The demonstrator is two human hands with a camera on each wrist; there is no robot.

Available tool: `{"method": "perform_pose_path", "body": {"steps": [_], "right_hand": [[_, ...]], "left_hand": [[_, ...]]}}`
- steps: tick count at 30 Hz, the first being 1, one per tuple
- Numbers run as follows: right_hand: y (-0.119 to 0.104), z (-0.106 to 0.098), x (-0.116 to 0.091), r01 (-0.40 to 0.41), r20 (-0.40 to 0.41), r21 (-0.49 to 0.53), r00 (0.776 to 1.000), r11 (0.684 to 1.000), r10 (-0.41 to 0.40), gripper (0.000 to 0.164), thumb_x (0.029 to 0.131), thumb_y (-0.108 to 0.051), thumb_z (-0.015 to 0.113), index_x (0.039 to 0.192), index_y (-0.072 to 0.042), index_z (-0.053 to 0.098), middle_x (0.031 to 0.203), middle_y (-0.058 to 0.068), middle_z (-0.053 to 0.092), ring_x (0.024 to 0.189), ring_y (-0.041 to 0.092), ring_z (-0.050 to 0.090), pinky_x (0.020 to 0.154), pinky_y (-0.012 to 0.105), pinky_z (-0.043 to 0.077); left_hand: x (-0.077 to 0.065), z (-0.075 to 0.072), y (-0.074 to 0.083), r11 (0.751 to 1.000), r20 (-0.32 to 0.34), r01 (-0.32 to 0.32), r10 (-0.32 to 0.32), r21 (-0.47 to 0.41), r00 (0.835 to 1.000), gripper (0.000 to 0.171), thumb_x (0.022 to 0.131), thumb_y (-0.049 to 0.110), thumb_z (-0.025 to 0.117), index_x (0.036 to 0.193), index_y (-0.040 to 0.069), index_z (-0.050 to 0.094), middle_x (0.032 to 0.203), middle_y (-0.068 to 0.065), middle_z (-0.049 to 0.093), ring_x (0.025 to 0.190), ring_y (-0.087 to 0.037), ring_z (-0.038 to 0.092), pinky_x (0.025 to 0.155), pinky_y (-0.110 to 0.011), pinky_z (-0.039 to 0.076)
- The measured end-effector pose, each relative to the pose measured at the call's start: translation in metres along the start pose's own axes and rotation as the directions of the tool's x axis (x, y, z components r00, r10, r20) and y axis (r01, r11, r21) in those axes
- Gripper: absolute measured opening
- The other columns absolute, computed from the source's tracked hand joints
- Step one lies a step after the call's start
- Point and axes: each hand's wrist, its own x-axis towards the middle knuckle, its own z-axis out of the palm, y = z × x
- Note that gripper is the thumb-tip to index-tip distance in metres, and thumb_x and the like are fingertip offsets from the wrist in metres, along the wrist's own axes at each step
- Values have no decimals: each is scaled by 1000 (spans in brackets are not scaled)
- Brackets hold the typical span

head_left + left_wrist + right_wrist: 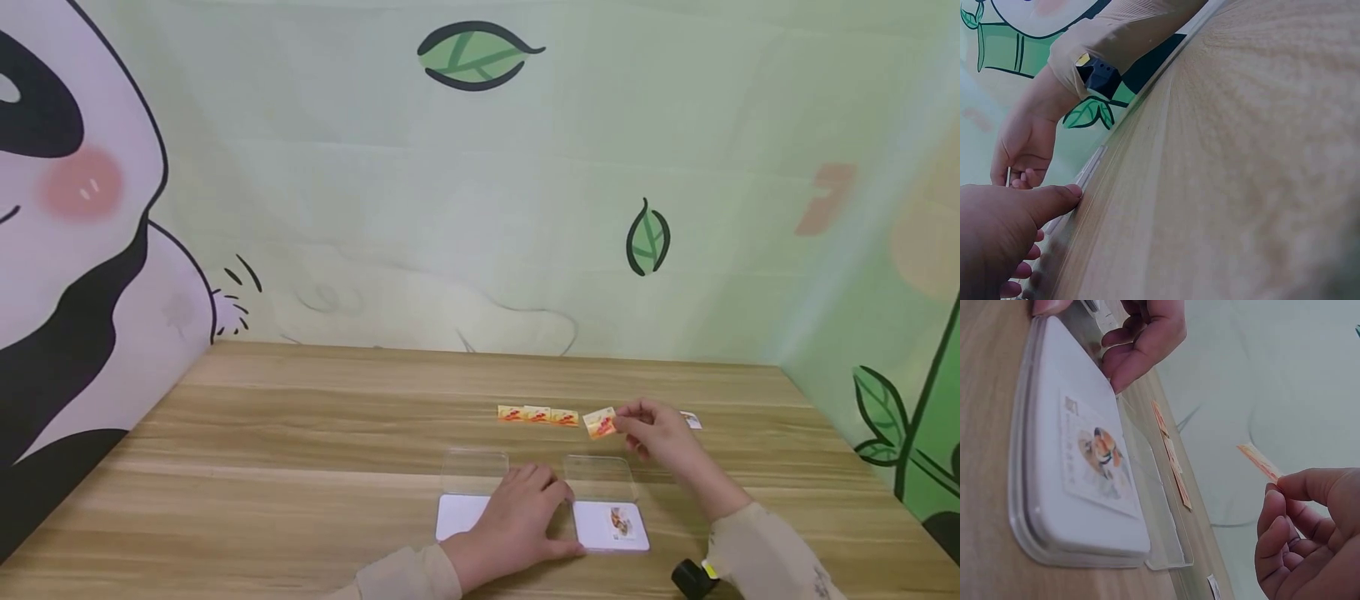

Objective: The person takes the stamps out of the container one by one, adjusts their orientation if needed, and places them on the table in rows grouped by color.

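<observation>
Spreading across the lower half of the head view, a pale brown wooden table (262,433) shows long streaks of grain running from side to side, with darker bands among lighter ones. Its far edge meets a soft green backdrop (337,183), lightly creased, that also turns along both sides. On the left stands a large printed panda (176,271), cut off by the frame; two leaves float in print on the back panel, an upper leaf (474,57) and a lower leaf (648,242), and a leafy plant (881,412) is drawn on the right side.

Above the wood, the right hand (663,433) pinches a small yellow-and-red card (600,423) by one edge between thumb and fingers. Just beside that card, on its left, a row of three similar cards (537,414) lies on the table. A white slip (692,420) shows beyond the hand, partly hidden.

Nearer the person, two hinged boxes lie open side by side, their clear lids tipped away: a plain white box (457,515) and a picture box (600,529) bearing an orange-and-brown picture slip (621,523). The left hand (521,521) reaches over the plain one and grips the picture box at its left end, thumb at the near corner, fingers at the far one.
</observation>
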Motion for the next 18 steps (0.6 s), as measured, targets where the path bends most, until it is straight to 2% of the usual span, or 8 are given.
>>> {"method": "perform_pose_path", "body": {"steps": [18], "right_hand": [[9, 7, 20, -74, -89, 37, 993, 997, 77, 19, 96, -13, 55, 103, 5, 56, 84, 0, 62, 66, 9, 53, 53, 22, 43]], "left_hand": [[-1, 0, 1, 1000, -12, -2, 2, 15, 1000, 49, 76, 58, 71, 106, 21, 63, 106, 6, 56, 106, -12, 51, 97, -32, 42]]}}
